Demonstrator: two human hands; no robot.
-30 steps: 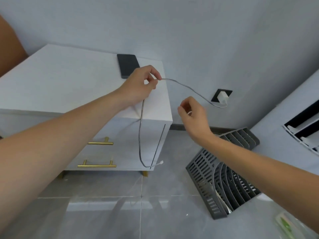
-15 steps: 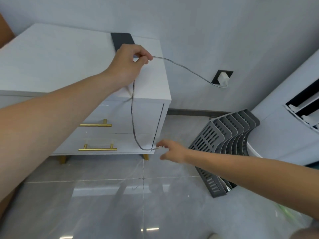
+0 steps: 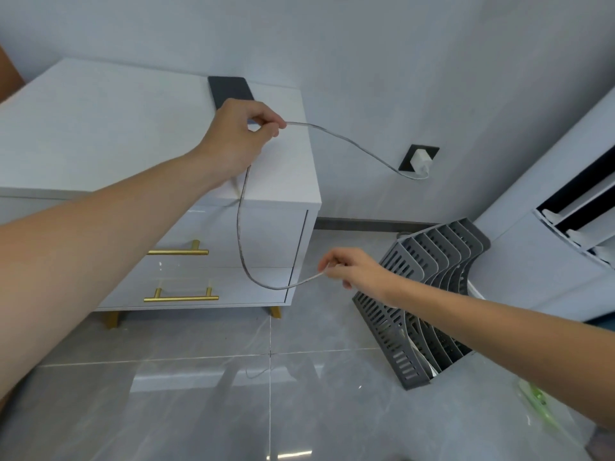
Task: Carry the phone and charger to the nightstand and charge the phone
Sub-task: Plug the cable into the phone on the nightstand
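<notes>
A dark phone (image 3: 229,91) lies flat at the back right of the white nightstand (image 3: 100,134), partly hidden by my left hand (image 3: 238,134). The white charger plug (image 3: 420,160) sits in a black wall socket (image 3: 410,157). Its grey cable (image 3: 346,143) runs from the plug to my left hand, which pinches it above the nightstand's right edge. From there the cable hangs in a loop in front of the drawers. My right hand (image 3: 354,269) holds the loose end of the cable beside the nightstand's lower right corner.
The nightstand has two drawers with gold handles (image 3: 181,298) and gold legs. A grey slotted file rack (image 3: 429,294) lies tilted on the glossy tiled floor to the right. A white appliance (image 3: 552,227) stands at the far right. A green-printed wrapper (image 3: 535,399) lies on the floor.
My right hand dropped from near the wall plug to the dangling cable end and took hold of it, lifting it slightly. My left hand kept its pinch on the cable.
</notes>
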